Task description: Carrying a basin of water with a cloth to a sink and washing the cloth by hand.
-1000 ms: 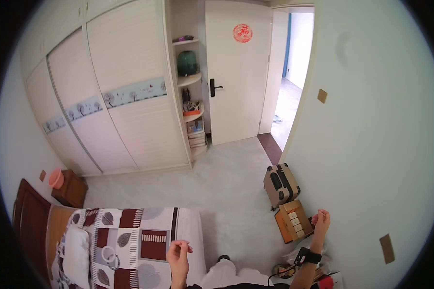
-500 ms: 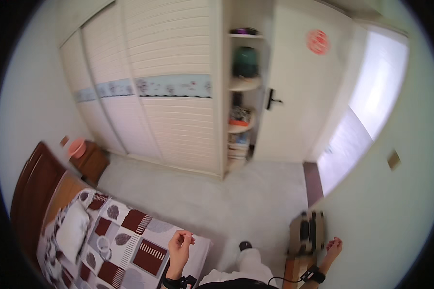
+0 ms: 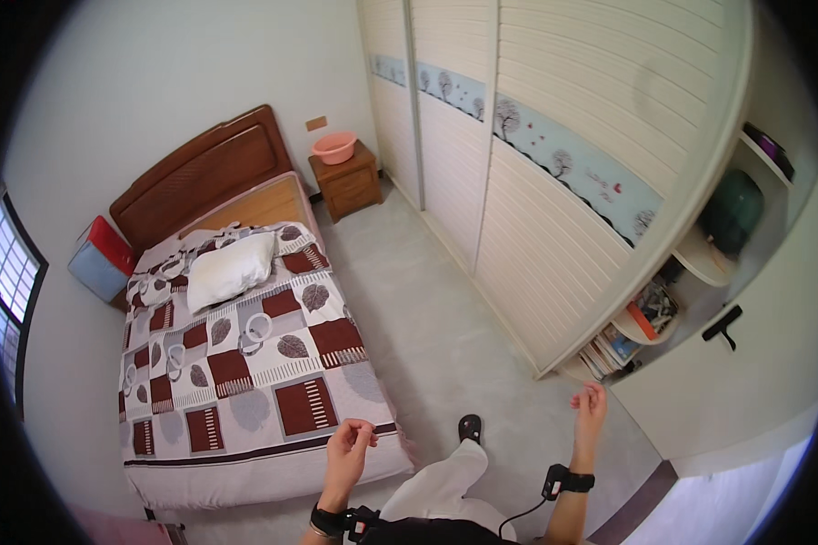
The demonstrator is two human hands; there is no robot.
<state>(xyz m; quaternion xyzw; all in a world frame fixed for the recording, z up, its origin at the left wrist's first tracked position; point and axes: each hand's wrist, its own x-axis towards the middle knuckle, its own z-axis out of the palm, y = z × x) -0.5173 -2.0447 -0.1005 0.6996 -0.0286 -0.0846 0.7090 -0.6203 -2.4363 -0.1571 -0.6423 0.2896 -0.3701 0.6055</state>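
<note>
My left hand (image 3: 347,450) is raised near the foot end of the bed, its fingers curled in with nothing visible in them. Beyond it spreads a patterned bedspread (image 3: 254,411) in white, maroon and grey, and a white pillow (image 3: 232,272) lies toward the dark wooden headboard (image 3: 211,177). My right hand (image 3: 589,416) is held up over the floor on the other side, fingers bent and closed, also holding nothing I can see. It is nearest the corner shelves (image 3: 647,329) but apart from them. Black straps with small devices circle both wrists.
A white sliding-door wardrobe (image 3: 563,218) runs along the right. A wooden nightstand (image 3: 347,186) bears a pink basin (image 3: 334,147). Red and blue boxes (image 3: 104,259) stand left of the bed. An open door with a black handle (image 3: 723,327) is at the right. Grey floor (image 3: 427,318) separates bed and wardrobe.
The view has swung left, bringing the whole bed and the window into sight; the suitcase has left the picture. My right hand has come up and inward, while my left stays much the same.
</note>
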